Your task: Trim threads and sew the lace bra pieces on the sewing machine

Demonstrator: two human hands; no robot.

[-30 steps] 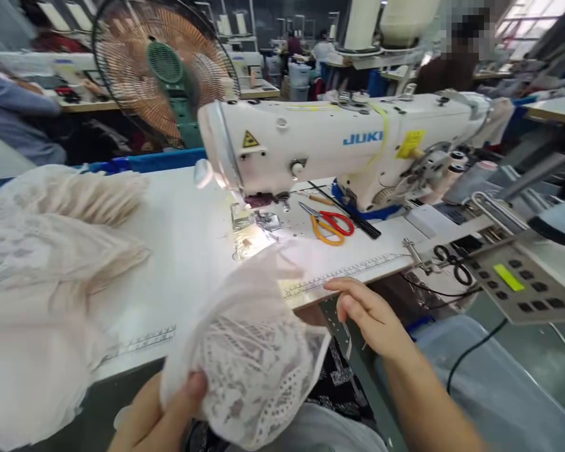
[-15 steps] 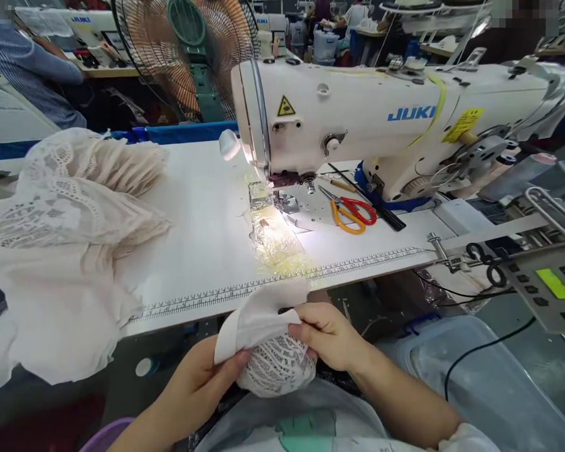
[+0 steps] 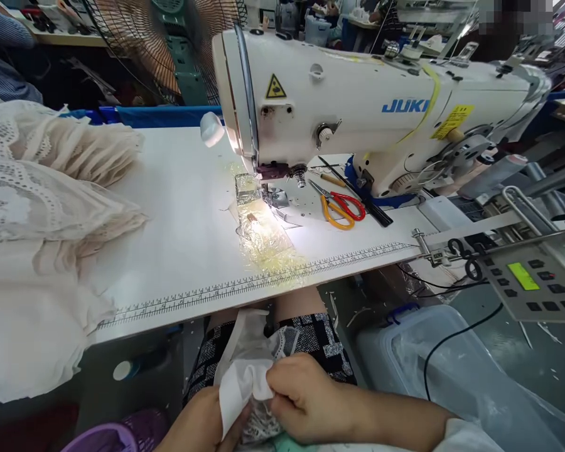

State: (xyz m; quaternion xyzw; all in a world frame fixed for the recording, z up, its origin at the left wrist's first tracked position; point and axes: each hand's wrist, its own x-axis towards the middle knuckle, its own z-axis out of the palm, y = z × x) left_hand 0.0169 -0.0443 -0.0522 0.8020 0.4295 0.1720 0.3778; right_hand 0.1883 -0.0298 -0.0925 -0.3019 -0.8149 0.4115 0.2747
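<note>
Low over my lap, a white lace garment piece (image 3: 245,380) with a plain smooth band hangs between my two hands. My left hand (image 3: 202,417) grips it at the left edge, partly cut off by the bottom of the view. Closed in a pinch, my right hand (image 3: 306,395) holds the band's right side. Patterned lace shows below the band, and a loose strip extends up toward the table edge. Beyond stands a white sewing machine (image 3: 358,107), its lamp lighting the needle area. Under the needle lies a shiny, yellowish taped patch (image 3: 266,242).
A pile of cream lace pieces (image 3: 42,188) covers the table's left end. Scissors with orange and red handles (image 3: 339,207) lie right of the needle. A ruler strip (image 3: 207,294) follows the front edge. A clear plastic bin (image 3: 405,351) and purple basket (image 3: 108,436) stand below.
Both hands have drawn the lace piece down from the table edge toward my lap. The band is now bunched between them. The view has shifted, so the machine appears higher and further left.
</note>
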